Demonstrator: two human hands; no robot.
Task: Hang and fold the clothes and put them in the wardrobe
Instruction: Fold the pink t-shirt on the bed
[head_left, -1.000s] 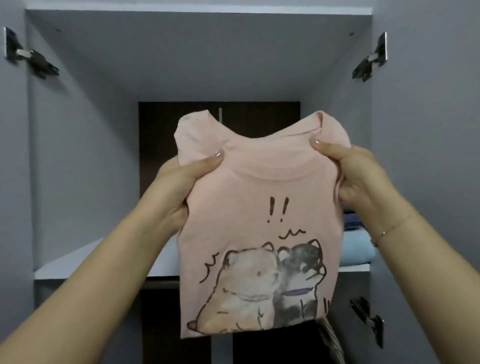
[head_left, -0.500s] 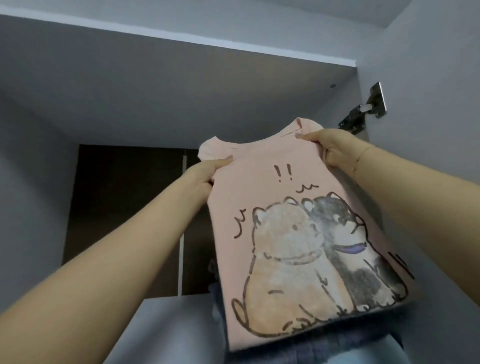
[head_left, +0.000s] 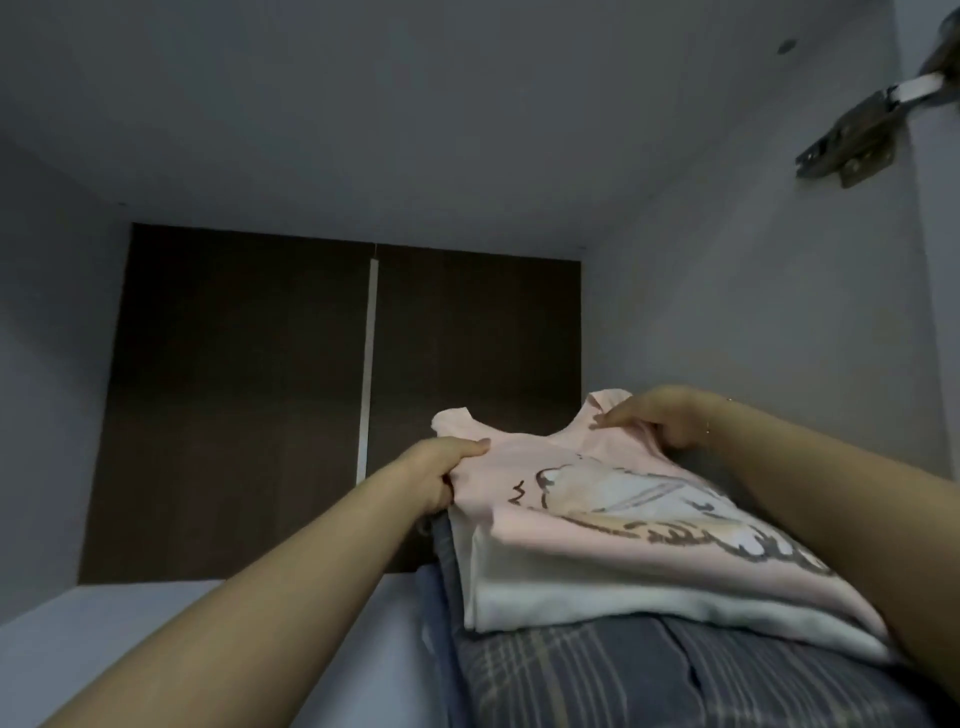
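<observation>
A folded pink T-shirt with a cartoon print lies flat on top of a stack of folded clothes inside the wardrobe. My left hand grips its left shoulder edge, thumb on top. My right hand pinches the right shoulder near the collar. Under the pink shirt lies a white folded garment, and below that a dark blue plaid garment.
The stack sits at the right of a pale shelf, close to the wardrobe's right wall. A dark brown back panel closes the rear. A metal hinge is fixed high on the right.
Both hands carried the pink shirt up and forward from hanging in front of the wardrobe and laid it flat on the stack. The view has moved closer into the shelf.
</observation>
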